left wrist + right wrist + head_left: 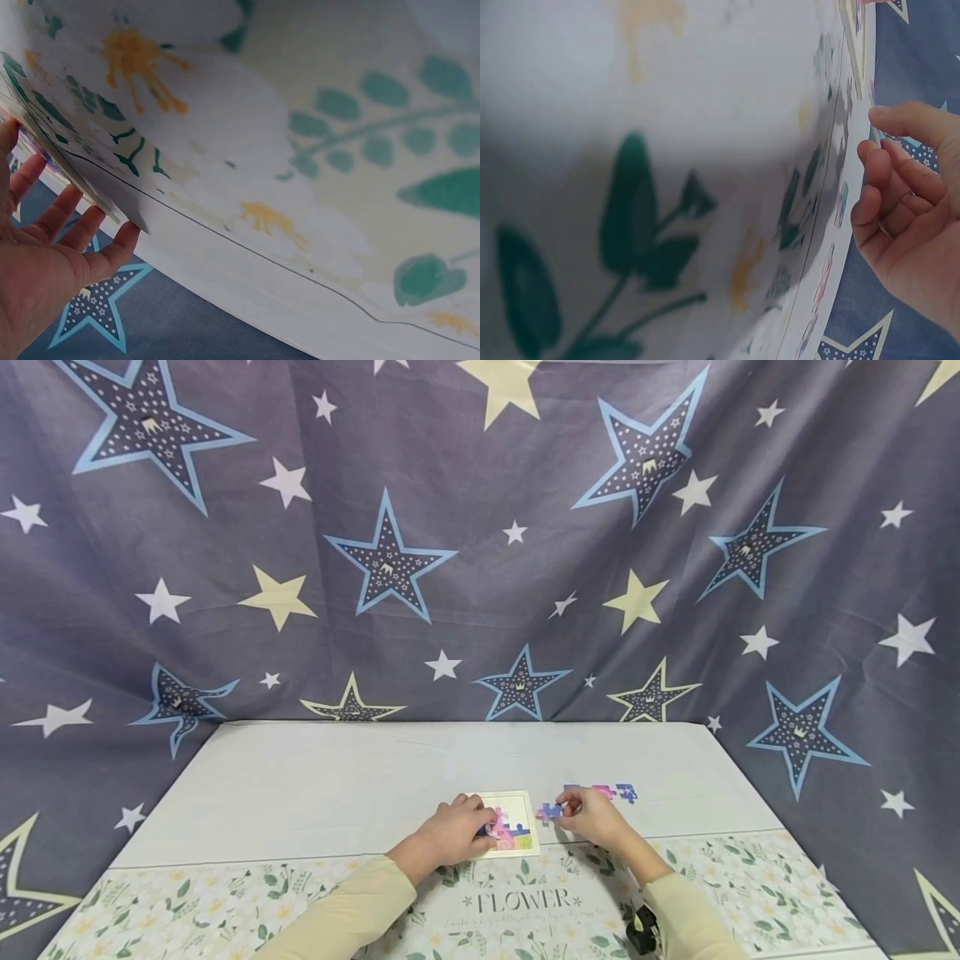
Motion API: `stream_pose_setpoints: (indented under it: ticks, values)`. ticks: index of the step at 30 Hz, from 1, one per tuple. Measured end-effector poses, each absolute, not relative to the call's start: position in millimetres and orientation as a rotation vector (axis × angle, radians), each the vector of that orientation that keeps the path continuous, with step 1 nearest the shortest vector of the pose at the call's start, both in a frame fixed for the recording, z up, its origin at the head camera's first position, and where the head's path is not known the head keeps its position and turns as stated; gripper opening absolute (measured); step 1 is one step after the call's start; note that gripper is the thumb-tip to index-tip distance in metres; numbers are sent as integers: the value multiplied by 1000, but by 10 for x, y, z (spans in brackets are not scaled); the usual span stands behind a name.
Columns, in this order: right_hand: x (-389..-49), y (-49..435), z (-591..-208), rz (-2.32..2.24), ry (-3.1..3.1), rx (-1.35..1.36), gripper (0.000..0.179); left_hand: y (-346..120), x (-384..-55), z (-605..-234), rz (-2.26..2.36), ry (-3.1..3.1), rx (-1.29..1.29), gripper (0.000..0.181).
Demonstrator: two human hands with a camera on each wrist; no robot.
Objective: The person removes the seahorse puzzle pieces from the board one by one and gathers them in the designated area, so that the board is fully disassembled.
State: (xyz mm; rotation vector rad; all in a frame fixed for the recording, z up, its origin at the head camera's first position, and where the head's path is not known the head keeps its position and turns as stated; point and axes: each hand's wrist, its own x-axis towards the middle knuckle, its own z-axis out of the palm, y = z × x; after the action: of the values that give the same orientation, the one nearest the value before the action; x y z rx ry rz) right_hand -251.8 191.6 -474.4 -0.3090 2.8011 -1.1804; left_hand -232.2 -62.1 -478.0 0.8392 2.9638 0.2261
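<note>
A square puzzle board with a pale rim lies on the table, partly filled with pink, blue and green pieces; part of its inside is bare. My left hand rests over the board's left side and covers some pieces. In the left wrist view, the fingertips of the left hand touch the board's edge. Just right of the board, my right hand pinches a blue and pink puzzle piece between thumb and forefinger. The right wrist view shows the right hand with its other fingers curled.
Beyond the right hand lie more loose pieces: a pink puzzle piece, a blue puzzle piece and one partly hidden. The white table has a flowered band along the front. A star-patterned curtain hangs behind it.
</note>
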Motion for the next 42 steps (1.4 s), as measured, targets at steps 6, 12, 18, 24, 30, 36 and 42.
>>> stream_pose_setpoints:
  ticks: [6,12,18,24,30,36,42]
  values:
    - [-2527,2035,-4782,-1173,2812,-345,25,-623,-2326,-4779,216,2966,840,45]
    - [-2511,2118,-4776,-1186,2805,-337,27,-616,-2317,-4772,209,2956,833,46]
    - [-2478,2194,-4765,-1183,2813,-274,27,-610,-2305,-4764,200,2954,821,45]
    - [-2463,2299,-4768,-1180,2811,-252,28,-610,-2307,-4772,206,2955,833,45]
    - [-2462,2405,-4774,-1161,2839,-270,28,-608,-2315,-4784,204,2960,833,45]
    - [-2444,2485,-4760,-1130,2849,-270,26,-607,-2316,-4789,189,2960,830,46]
    - [-2429,2568,-4740,-1130,2846,-243,27,-613,-2316,-4788,190,2966,834,46]
